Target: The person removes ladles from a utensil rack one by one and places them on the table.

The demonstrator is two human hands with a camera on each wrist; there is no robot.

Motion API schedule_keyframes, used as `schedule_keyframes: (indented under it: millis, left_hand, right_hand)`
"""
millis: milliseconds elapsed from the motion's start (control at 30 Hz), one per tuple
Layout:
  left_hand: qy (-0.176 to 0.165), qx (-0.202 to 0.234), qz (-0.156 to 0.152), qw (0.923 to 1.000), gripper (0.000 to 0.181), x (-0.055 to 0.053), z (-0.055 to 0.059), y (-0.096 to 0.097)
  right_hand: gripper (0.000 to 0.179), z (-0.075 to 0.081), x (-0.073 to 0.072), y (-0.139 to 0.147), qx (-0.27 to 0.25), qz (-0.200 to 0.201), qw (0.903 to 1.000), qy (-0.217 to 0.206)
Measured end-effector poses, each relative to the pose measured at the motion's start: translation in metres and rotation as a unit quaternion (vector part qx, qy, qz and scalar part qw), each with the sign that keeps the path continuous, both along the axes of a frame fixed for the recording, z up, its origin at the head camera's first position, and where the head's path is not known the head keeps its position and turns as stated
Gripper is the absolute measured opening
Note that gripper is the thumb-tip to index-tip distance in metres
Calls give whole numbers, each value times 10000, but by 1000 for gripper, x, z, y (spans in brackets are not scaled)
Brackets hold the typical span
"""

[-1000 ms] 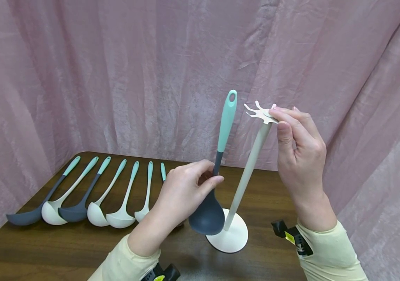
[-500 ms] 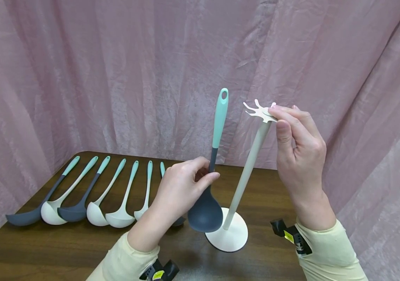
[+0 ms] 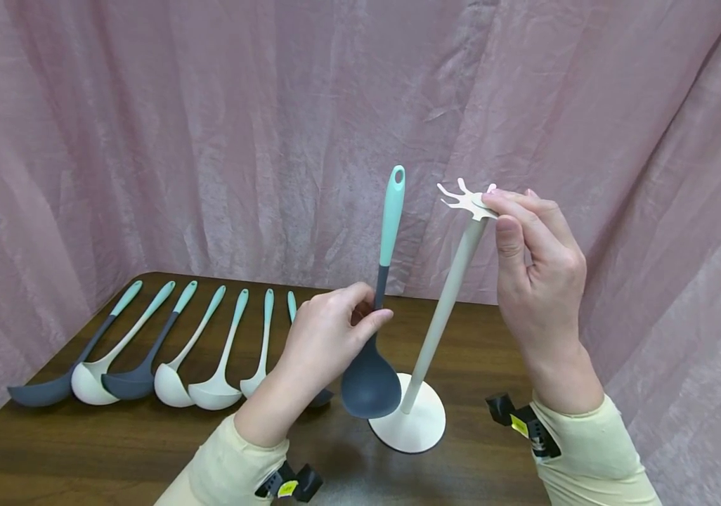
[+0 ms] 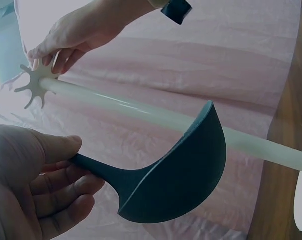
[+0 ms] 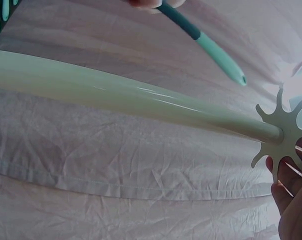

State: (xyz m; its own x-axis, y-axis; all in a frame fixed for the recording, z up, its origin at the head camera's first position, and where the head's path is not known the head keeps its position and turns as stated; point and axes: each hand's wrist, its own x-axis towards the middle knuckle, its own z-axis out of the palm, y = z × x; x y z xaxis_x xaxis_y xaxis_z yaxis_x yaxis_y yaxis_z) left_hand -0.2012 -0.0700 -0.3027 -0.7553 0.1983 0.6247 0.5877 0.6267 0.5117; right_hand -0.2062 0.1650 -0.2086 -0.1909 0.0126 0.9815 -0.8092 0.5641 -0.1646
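Observation:
A dark grey ladle [image 3: 371,383] with a mint handle is held upright by my left hand [image 3: 325,337], thumb and fingers pinching its shaft just above the bowl. The handle's end, with a hanging hole, points up. To its right stands a cream utensil stand [image 3: 449,302] with a round base and a crown of curved hooks [image 3: 464,200] on top. My right hand [image 3: 540,267] pinches the right side of that crown. In the left wrist view the ladle's bowl [image 4: 175,180] overlaps the pole. The right wrist view shows the mint handle [image 5: 220,57] apart from the hooks.
Several ladles, white [image 3: 215,393] and dark grey [image 3: 129,383], lie in a row on the left of the wooden table [image 3: 145,450], handles pointing away. One is partly behind my left arm. A pink curtain [image 3: 335,140] hangs behind the table.
My left hand has moved the ladle slightly left, away from the stand, and its handle has swung more upright. The right hand keeps its hold on the crown.

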Motion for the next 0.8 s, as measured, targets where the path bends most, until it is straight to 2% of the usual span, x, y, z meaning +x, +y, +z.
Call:
schedule_keyframes:
  millis: [367, 567, 800]
  left_hand:
    - [-238, -83, 162, 9996, 17, -11, -9, 0]
    - [-576, -184, 226, 9979, 17, -18, -17, 0]
    - [-910, -374, 352, 9945, 20, -32, -30, -2]
  right_hand:
    - [54, 1, 2, -2, -50, -8, 10000, 39]
    - [56, 1, 2, -3, -65, -9, 10000, 53]
    - [52, 1, 2, -4, -77, -13, 10000, 49]
